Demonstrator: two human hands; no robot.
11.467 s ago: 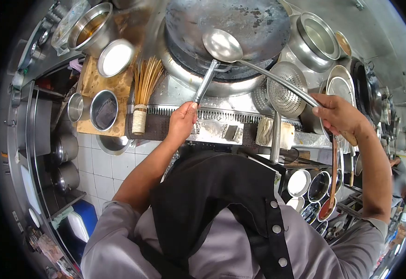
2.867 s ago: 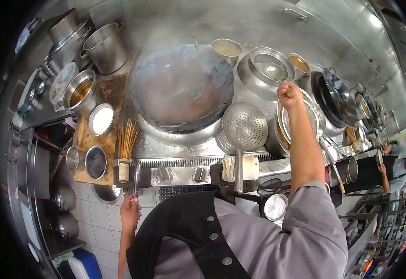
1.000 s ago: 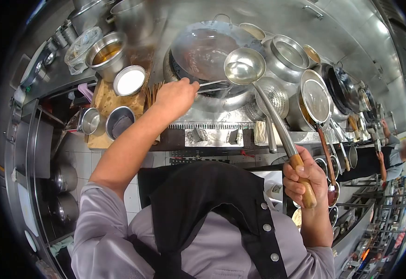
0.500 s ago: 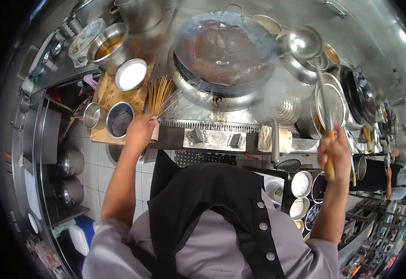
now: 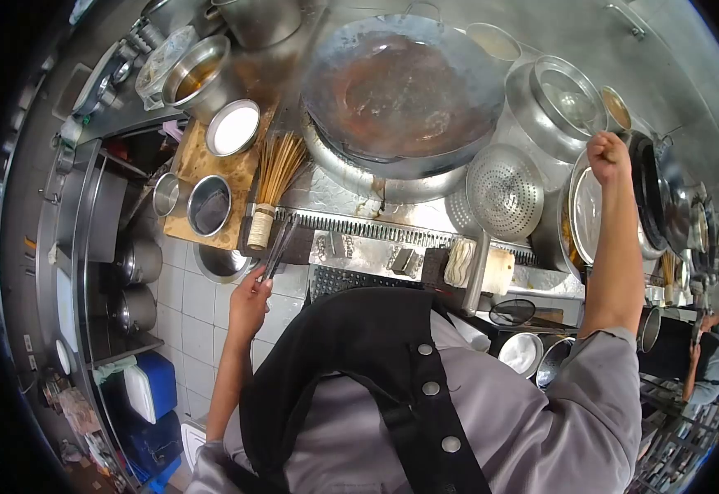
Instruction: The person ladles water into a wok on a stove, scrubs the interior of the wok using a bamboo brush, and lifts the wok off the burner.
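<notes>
My left hand (image 5: 250, 303) is closed around metal tongs (image 5: 279, 247), which point up past the bamboo wok brush (image 5: 278, 169). At the far right, my right hand (image 5: 609, 156) is raised in a closed grip beside a round metal strainer or bowl (image 5: 571, 95). Whatever it grips is hidden, and the ladle does not show. The large wok (image 5: 409, 95) sits on the burner between my hands, its dark inside wet and reddish-brown. Right of the wok lies a perforated skimmer (image 5: 504, 193), its handle toward me.
On the left, a wooden board (image 5: 185, 160) carries a bowl of white contents (image 5: 233, 128) and metal cups. Behind it stands a pot of amber liquid (image 5: 197, 76). Folded cloths (image 5: 460, 262) rest on the stove's front edge. A co-worker (image 5: 709, 362) stands at the far right.
My right hand has moved up and away from me, and the ladle it held is out of sight. My left hand has drawn back toward me with the tongs.
</notes>
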